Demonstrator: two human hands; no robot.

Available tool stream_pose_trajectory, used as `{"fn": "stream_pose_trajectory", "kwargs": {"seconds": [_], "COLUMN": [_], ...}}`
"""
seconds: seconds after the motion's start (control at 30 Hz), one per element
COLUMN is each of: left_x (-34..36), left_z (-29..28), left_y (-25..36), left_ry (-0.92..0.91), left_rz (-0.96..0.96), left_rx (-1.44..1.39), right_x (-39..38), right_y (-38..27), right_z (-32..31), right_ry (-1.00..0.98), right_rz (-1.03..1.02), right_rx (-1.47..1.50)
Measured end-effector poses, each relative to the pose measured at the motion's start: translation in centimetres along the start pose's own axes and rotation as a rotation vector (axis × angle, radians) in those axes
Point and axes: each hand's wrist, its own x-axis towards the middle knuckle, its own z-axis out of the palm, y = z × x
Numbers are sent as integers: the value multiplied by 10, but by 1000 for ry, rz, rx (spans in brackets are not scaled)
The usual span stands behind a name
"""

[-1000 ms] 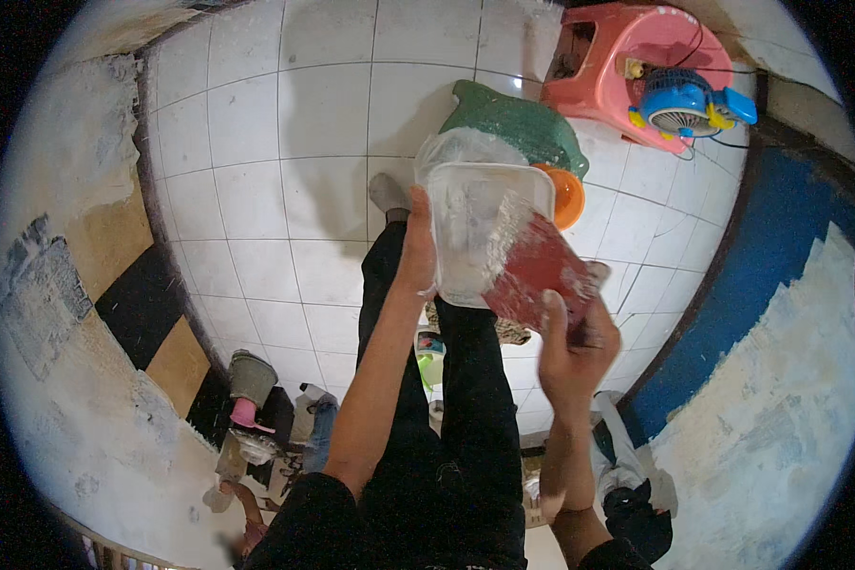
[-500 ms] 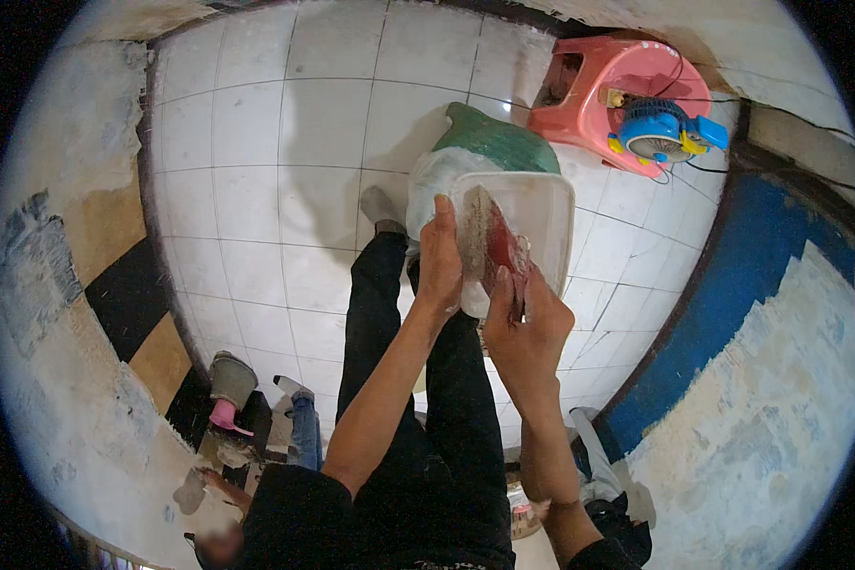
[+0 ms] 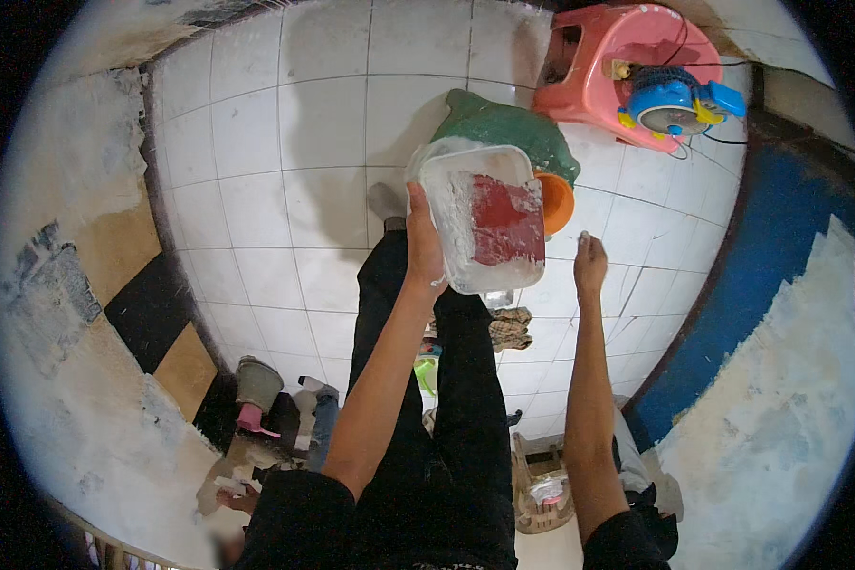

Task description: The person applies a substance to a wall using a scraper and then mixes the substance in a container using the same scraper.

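The tub (image 3: 484, 218) sits in the left hand (image 3: 424, 242), a cloth (image 3: 503, 218) inside it; the right hand (image 3: 590, 264) is just right of it, a stool (image 3: 617, 66) behind

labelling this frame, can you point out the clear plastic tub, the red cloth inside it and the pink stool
clear plastic tub (image 3: 446, 204), head view, its white-smeared left wall
red cloth (image 3: 505, 220), head view, middle of cloth
pink stool (image 3: 594, 71), head view, its seat

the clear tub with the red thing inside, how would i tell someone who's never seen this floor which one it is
Start at the pink plastic stool on the white tiled floor, then come down past the green bucket with the orange cup beside it. The tub is in front of them, gripped on its edge by the left hand. It alone is see-through, white-smeared, with a red sheet inside.
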Motion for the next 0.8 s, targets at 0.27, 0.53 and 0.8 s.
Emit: {"fn": "stream_pose_trajectory", "kwargs": {"seconds": [0.27,0.53,0.8], "left_x": [21,37,67], "left_z": [-22,-25,-38], "left_y": [1,-19,-39], "left_ry": [37,105,75], "left_rz": [-37,7,66], "left_rx": [65,135,178], "right_x": [-12,-4,-38], "right_y": [59,48,-26], "right_z": [91,114,79], "right_ry": [-380,-288,-20], "right_rz": [427,418,272], "right_rx": [571,709,701]}}
